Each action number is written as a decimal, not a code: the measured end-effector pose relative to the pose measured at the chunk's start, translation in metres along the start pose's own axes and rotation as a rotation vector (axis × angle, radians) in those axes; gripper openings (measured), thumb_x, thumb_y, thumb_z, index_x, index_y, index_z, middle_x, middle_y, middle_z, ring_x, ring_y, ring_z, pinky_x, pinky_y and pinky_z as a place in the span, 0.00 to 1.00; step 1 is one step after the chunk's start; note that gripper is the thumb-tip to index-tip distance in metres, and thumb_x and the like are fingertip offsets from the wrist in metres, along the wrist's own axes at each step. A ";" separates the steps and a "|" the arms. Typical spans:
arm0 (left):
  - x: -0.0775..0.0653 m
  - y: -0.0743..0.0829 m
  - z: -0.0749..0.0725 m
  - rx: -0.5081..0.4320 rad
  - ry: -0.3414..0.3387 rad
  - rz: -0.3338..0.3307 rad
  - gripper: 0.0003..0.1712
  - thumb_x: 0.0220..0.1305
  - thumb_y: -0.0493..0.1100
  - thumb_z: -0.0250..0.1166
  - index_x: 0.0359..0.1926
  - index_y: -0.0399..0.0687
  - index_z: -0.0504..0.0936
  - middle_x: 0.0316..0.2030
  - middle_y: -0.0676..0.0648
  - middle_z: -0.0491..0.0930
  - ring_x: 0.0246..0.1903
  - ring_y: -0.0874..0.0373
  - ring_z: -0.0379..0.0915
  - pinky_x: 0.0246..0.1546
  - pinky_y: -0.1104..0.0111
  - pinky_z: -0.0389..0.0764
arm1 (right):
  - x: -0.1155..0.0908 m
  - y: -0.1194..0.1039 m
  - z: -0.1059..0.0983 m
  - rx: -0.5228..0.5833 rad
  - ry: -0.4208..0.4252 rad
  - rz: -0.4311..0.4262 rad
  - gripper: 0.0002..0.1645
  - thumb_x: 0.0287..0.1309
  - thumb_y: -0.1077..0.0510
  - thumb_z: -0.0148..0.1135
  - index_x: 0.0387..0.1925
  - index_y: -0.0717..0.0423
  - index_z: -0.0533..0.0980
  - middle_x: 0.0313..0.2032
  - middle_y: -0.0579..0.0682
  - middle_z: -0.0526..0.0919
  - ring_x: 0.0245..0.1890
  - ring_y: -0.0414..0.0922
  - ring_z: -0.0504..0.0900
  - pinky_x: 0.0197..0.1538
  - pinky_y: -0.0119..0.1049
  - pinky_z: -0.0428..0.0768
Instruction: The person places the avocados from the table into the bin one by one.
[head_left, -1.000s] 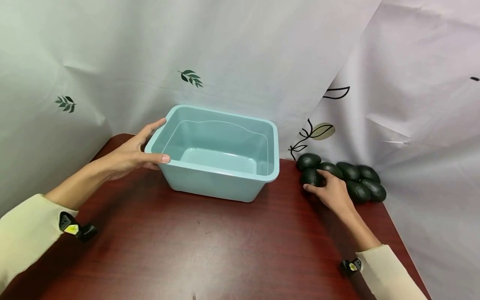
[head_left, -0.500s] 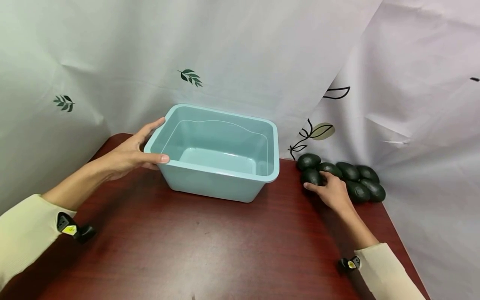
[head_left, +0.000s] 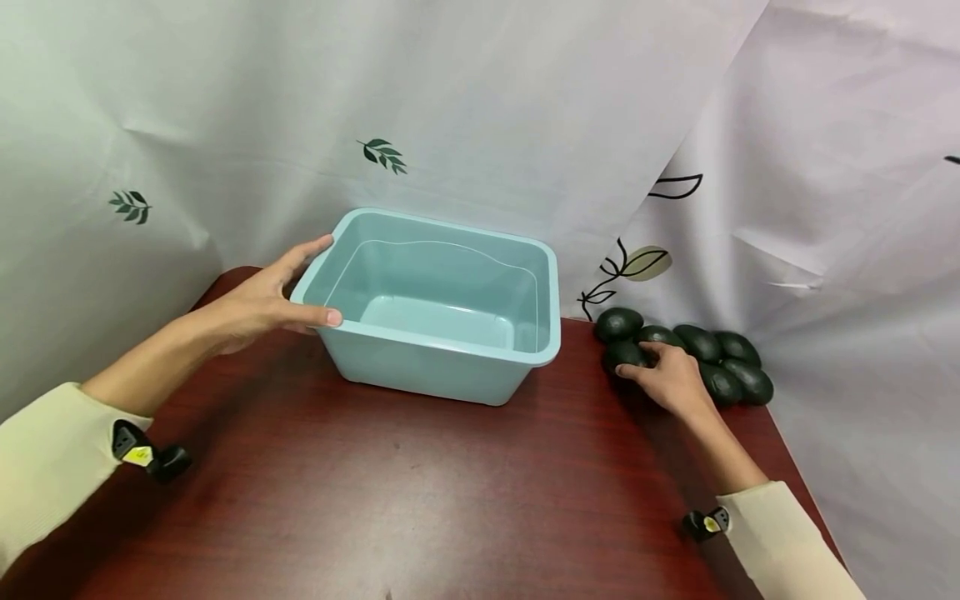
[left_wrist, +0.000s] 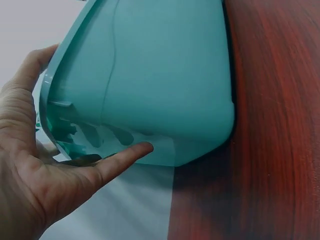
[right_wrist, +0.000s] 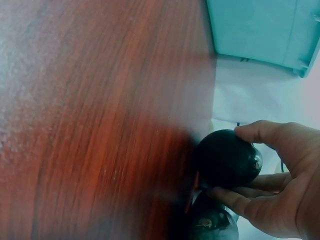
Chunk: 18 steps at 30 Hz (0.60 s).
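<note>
A pale blue plastic tub [head_left: 427, 367] stands at the back of the table, with nothing in it. My left hand [head_left: 266, 304] holds its left end, thumb over the front corner of the rim and index finger along the back of that side. In the left wrist view, other fingers reach under the rim by the tub's end wall [left_wrist: 165, 75]. At the back right, my right hand [head_left: 670, 379] grips a dark green avocado [head_left: 621, 355] between thumb and fingers. The right wrist view shows this avocado [right_wrist: 225, 157] at the fingertips, close beside another avocado [right_wrist: 210, 222].
Several more avocados [head_left: 699, 343] lie clustered beside and behind the right hand. A white patterned sheet [head_left: 480, 108] hangs right behind the tub and along the right side. The reddish-brown table [head_left: 420, 492] stretches toward the front, its right edge running past the right forearm.
My right hand has shifted very slightly, its thumb sitting a little higher on the avocado. The left hand and the tub look unmoved.
</note>
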<state>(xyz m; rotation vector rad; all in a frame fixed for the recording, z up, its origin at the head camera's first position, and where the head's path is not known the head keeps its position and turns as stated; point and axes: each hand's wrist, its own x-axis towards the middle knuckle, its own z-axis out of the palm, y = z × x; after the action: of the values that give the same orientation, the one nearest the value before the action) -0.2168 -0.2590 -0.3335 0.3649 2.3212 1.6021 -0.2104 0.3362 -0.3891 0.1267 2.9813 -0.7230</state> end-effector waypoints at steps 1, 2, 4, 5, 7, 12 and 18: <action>0.000 0.001 0.000 0.007 0.001 -0.002 0.67 0.72 0.41 0.76 0.93 0.73 0.40 0.85 0.41 0.55 0.75 0.38 0.65 0.56 0.50 0.91 | 0.000 0.000 -0.001 -0.003 -0.003 -0.002 0.53 0.70 0.37 0.74 0.81 0.68 0.71 0.73 0.75 0.78 0.72 0.72 0.78 0.71 0.71 0.79; 0.001 0.003 0.000 0.013 0.002 -0.003 0.67 0.71 0.42 0.76 0.94 0.73 0.39 0.86 0.41 0.55 0.76 0.37 0.65 0.57 0.49 0.90 | 0.000 -0.001 -0.002 -0.005 -0.006 -0.001 0.53 0.71 0.37 0.74 0.80 0.68 0.71 0.73 0.75 0.78 0.72 0.72 0.78 0.70 0.71 0.79; 0.002 0.006 0.000 0.023 -0.002 -0.011 0.68 0.71 0.43 0.77 0.93 0.74 0.38 0.87 0.41 0.53 0.77 0.37 0.63 0.59 0.47 0.89 | -0.001 -0.001 -0.003 -0.005 -0.013 0.001 0.52 0.71 0.37 0.74 0.80 0.68 0.71 0.72 0.75 0.79 0.72 0.72 0.78 0.70 0.71 0.79; 0.003 0.007 0.000 0.031 -0.005 -0.019 0.69 0.71 0.44 0.77 0.93 0.75 0.38 0.87 0.42 0.52 0.78 0.37 0.63 0.59 0.46 0.89 | -0.001 -0.002 -0.003 -0.004 -0.015 0.000 0.52 0.71 0.37 0.74 0.80 0.68 0.71 0.72 0.75 0.79 0.72 0.72 0.78 0.70 0.71 0.79; 0.005 0.008 0.002 0.045 -0.014 -0.038 0.71 0.70 0.45 0.79 0.93 0.78 0.36 0.88 0.41 0.50 0.79 0.36 0.61 0.61 0.43 0.87 | -0.002 -0.002 -0.004 -0.005 -0.015 -0.004 0.51 0.71 0.38 0.74 0.80 0.68 0.72 0.73 0.75 0.78 0.72 0.73 0.78 0.70 0.71 0.79; 0.007 0.009 0.006 0.052 -0.028 -0.072 0.75 0.68 0.46 0.81 0.92 0.81 0.32 0.89 0.39 0.48 0.80 0.35 0.57 0.64 0.38 0.86 | -0.004 -0.003 -0.007 0.002 -0.003 -0.024 0.51 0.70 0.36 0.74 0.79 0.67 0.74 0.73 0.74 0.79 0.70 0.72 0.80 0.69 0.71 0.81; 0.007 0.008 0.007 0.013 -0.021 -0.074 0.77 0.68 0.44 0.81 0.92 0.81 0.29 0.89 0.41 0.48 0.79 0.36 0.59 0.64 0.38 0.87 | -0.007 -0.003 -0.013 0.024 0.032 -0.059 0.48 0.69 0.37 0.75 0.76 0.65 0.77 0.73 0.73 0.79 0.69 0.71 0.81 0.66 0.69 0.83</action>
<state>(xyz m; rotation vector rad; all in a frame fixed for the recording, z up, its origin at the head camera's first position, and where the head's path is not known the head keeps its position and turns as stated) -0.2199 -0.2479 -0.3294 0.2941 2.3026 1.5416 -0.2046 0.3391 -0.3754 0.0522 3.0194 -0.7705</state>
